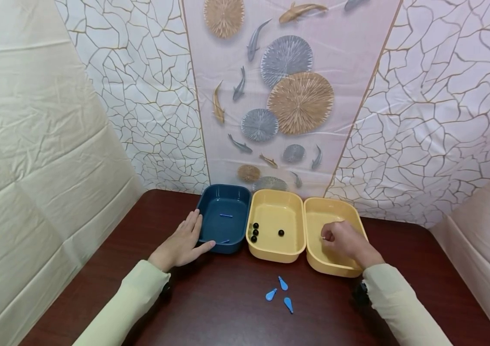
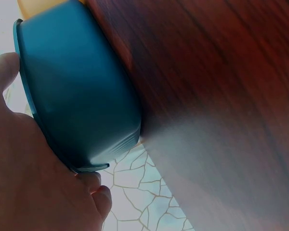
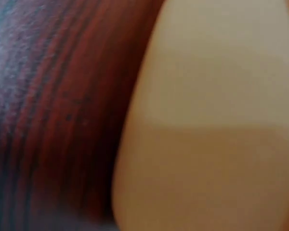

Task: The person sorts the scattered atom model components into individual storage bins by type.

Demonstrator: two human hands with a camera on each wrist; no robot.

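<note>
1. Left hand [image 1: 182, 243] is resting flat against the near-left corner of the blue tray [image 1: 224, 217], fingers straight and together along its left wall, thumb stretched out along the front wall. Not gripping, just pressing on it. Left wrist view shows the same thing: the tray's outer wall [image 2: 82, 96] is right up against the palm [image 2: 24, 163].
2. Inside the blue tray, just past the fingertips, there are two small blue sticks, one mid tray [image 1: 226, 216], one by the thumb-side front wall [image 1: 225, 241].
3. Right hand [image 1: 343, 240] is hanging over the right yellow tray [image 1: 335, 210], fingers curled in, thumb + index pinching something tiny and whitish [image 1: 323, 238]. Too small to tell what it is.
4. Right wrist cam is just blur: yellow tray wall [image 3: 216, 120] next to the dark red table [image 3: 62, 110].
5. Btw the two hands sits the middle yellow tray [image 1: 276, 218] w/ four black balls [image 1: 254, 231] in it, three bunched on the left-hand side, one apart.
6. Nearer the person, between the two sleeves, three blue teardrop pieces [image 1: 281, 293] are lying on the table [image 1: 210, 307].
7. No brands, labels or writing readable anywhere.
</note>
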